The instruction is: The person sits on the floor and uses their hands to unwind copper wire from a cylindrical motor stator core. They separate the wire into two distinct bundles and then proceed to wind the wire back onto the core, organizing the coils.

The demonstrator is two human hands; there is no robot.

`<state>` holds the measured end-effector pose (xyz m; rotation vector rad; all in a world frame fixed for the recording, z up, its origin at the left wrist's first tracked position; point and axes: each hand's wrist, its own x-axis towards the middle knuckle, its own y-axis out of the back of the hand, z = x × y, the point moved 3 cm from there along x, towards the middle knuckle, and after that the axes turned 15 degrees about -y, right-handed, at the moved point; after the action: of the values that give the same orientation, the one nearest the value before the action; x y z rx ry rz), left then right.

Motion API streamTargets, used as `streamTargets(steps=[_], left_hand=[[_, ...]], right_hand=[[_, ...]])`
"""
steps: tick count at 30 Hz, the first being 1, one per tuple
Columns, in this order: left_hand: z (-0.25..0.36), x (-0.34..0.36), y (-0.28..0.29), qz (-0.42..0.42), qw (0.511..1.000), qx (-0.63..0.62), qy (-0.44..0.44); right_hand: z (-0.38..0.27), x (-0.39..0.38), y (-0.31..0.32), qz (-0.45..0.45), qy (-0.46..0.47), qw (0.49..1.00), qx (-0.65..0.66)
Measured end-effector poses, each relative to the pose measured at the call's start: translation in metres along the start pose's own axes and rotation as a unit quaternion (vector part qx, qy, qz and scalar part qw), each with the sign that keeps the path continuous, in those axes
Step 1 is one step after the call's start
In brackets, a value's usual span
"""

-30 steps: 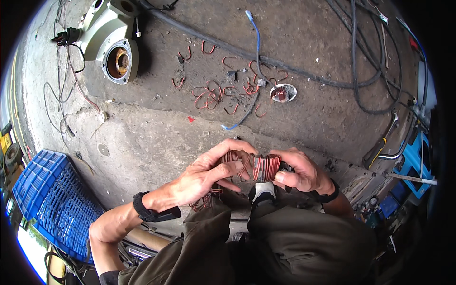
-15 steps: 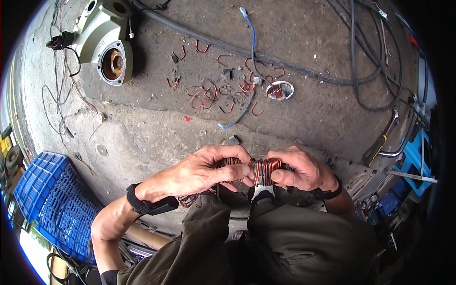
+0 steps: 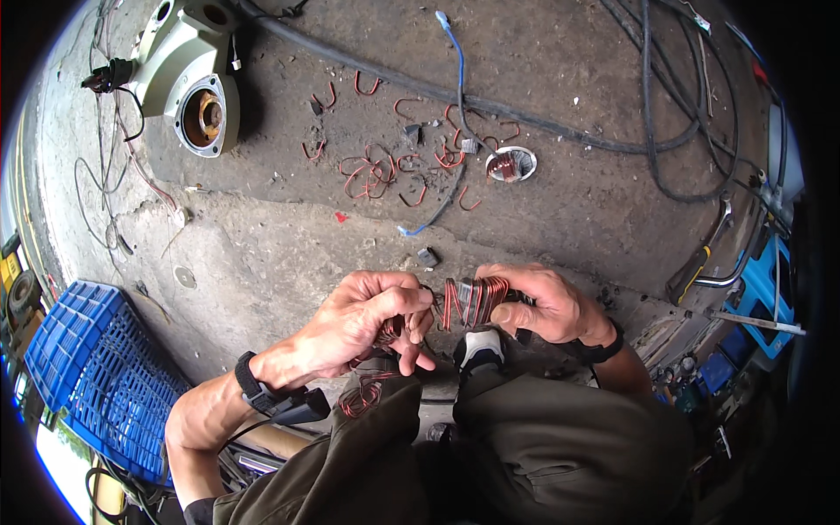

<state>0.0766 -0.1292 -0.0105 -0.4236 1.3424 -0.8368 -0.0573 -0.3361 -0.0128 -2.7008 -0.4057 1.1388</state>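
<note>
My right hand (image 3: 547, 306) grips a coil of reddish copper wire (image 3: 473, 302) from its right end. Dark grey strips show between the turns, and the loose left end has separate strands sticking out. Just to the left, my left hand (image 3: 372, 319) is closed, thumb and forefinger pinched together near the strand ends. Under its palm shows a dark bundle of copper wire (image 3: 392, 331), partly hidden by the fingers. More thin copper strands (image 3: 360, 400) hang down over my left trouser leg.
Cut copper wire pieces (image 3: 376, 173) lie scattered ahead, beside a white oval part (image 3: 512, 164) with copper inside. A grey-green metal housing (image 3: 203, 114) stands far left. Thick black cable (image 3: 569, 133) crosses behind. A blue plastic basket (image 3: 105, 376) is at left, a yellow-handled tool (image 3: 691, 273) at right.
My left hand has drawn away leftward from the coil, leaving a gap between them. The coil's left end shows more now. My right hand keeps its hold and has barely moved.
</note>
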Motion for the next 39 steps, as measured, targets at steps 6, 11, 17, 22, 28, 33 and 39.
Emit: streamTargets(steps=[6,11,17,22,28,33,39], left_hand=[[0.015,-0.015,0.001,0.03,1.0,0.002,-0.008],[0.026,-0.029,0.009,0.042,0.999,0.015,0.01],[0.023,-0.02,0.007,0.031,0.995,0.09,0.009],[0.025,-0.01,-0.015,0.061,0.98,0.161,-0.096],[0.027,-0.005,-0.025,-0.053,0.992,0.066,0.095],[0.006,-0.01,-0.025,-0.036,0.967,0.254,0.007],[0.009,-0.008,-0.023,-0.065,0.94,0.332,-0.035]], right_hand=[[-0.006,0.005,0.011,0.003,0.111,0.989,-0.098],[-0.008,-0.007,0.017,0.008,0.129,0.98,-0.153],[-0.021,-0.007,0.02,0.035,0.113,0.977,-0.178],[-0.02,-0.011,0.027,0.034,0.151,0.981,-0.115],[-0.03,-0.009,0.012,0.015,0.148,0.979,-0.14],[-0.018,-0.001,-0.007,0.0,0.155,0.979,-0.129],[-0.012,0.002,-0.014,0.076,0.133,0.98,-0.125]])
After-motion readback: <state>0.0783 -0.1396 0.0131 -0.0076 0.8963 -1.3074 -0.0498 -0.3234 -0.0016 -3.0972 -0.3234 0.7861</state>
